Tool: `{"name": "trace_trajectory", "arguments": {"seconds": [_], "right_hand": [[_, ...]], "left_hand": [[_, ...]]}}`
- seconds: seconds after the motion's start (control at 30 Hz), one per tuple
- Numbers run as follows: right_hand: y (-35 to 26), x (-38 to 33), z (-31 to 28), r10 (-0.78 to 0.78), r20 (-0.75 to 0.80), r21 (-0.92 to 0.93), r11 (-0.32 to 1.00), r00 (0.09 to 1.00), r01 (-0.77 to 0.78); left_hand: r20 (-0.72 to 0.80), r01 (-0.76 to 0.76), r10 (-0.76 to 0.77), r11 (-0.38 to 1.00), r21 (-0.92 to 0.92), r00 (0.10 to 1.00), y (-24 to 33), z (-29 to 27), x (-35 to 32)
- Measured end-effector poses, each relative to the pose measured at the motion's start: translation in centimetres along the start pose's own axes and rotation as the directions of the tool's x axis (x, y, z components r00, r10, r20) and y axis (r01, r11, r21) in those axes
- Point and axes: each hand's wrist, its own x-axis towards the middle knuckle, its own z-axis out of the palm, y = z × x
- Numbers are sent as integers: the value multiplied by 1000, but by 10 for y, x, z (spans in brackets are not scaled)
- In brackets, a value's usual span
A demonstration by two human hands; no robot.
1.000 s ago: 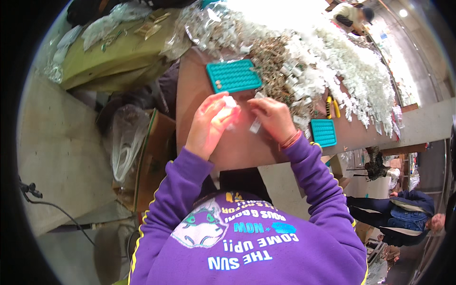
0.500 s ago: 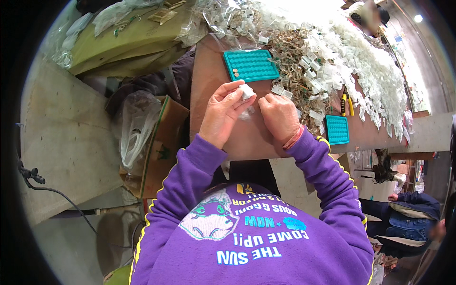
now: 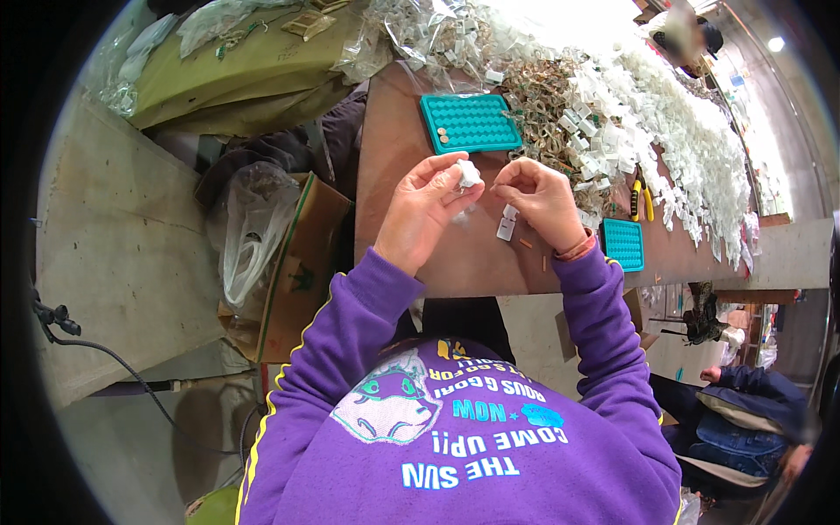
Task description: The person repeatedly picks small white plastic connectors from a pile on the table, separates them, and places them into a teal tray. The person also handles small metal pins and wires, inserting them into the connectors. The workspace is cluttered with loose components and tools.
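My left hand [image 3: 426,210] pinches a small white plastic part [image 3: 469,172] between thumb and fingers, above the brown table [image 3: 411,157]. My right hand [image 3: 541,199] is curled close beside it, fingertips pinched together; whether anything sits in them is hidden. Below the right hand two small white plastic pieces [image 3: 507,224] lie on the table. A teal tray [image 3: 470,122] with rows of small cells sits just beyond my hands, with a few brown pieces in it.
A heap of white plastic parts and metal pieces [image 3: 630,96] covers the far table. A second teal tray [image 3: 623,243] and yellow-handled pliers [image 3: 640,199] lie right. A cardboard box with a plastic bag [image 3: 262,254] stands left. Another person [image 3: 744,411] sits at the lower right.
My hands have drawn slightly apart; the left still pinches the white part. The view has shifted, so the table and tray sit lower in the picture.
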Motion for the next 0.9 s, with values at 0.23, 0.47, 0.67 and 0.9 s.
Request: {"name": "trace_trajectory", "arguments": {"seconds": [0.23,0.47,0.67,0.9], "right_hand": [[-23,-13,-2,-230,-42,-37,973,972,229],[-46,-10,1,-501,12,-348,809,865,474],[-61,-11,-5,-498,186,-457,719,847,523],[-62,-10,-5,-472,325,-509,643,820,572]], "left_hand": [[24,126,-129,986,111,991,3,6,-3],[77,146,-157,981,124,985,3,6,-4],[20,131,-139,968,213,990,2,10,-6],[48,23,-57,854,519,997,2,8,-7]]}}
